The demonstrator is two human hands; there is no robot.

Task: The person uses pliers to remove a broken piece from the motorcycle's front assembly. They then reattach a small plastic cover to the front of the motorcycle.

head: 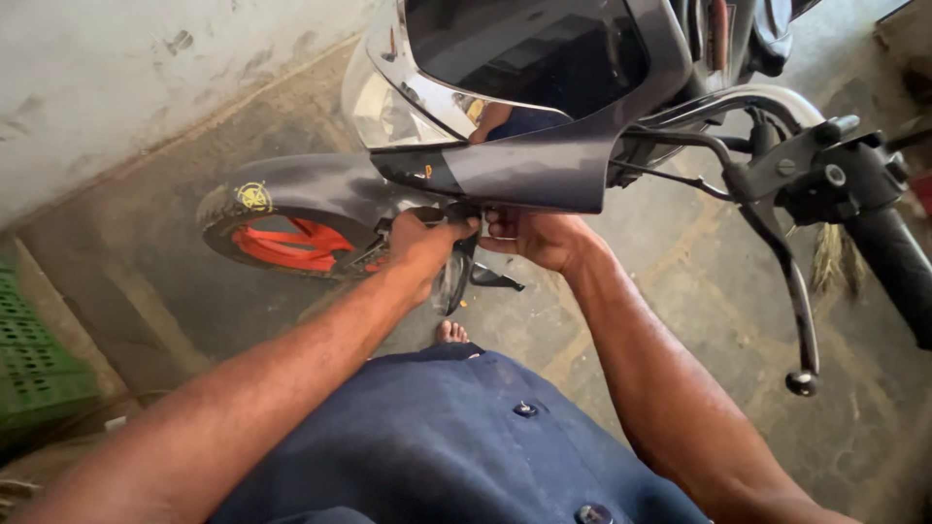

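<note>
I look down at the front of a motorcycle. Its dark grey headlight cowl [524, 165] with a tinted visor [524, 49] sits just above both my hands. My left hand [422, 247] is closed around a dark part under the cowl's lower edge. My right hand [539, 236] grips the underside of the cowl beside it, fingers curled up behind the panel. The two hands nearly touch. What exactly the fingers hold is hidden by the cowl. The front wheel [286, 243] with an orange rim and a dark mudguard [320, 184] lies to the left.
The handlebar grip [898, 262] and brake lever [791, 291] reach out at the right. A pale wall [116, 78] runs along the left, with a green plastic crate [34, 359] at the lower left. The floor is stained concrete [680, 281]. My bare foot [451, 333] shows below the hands.
</note>
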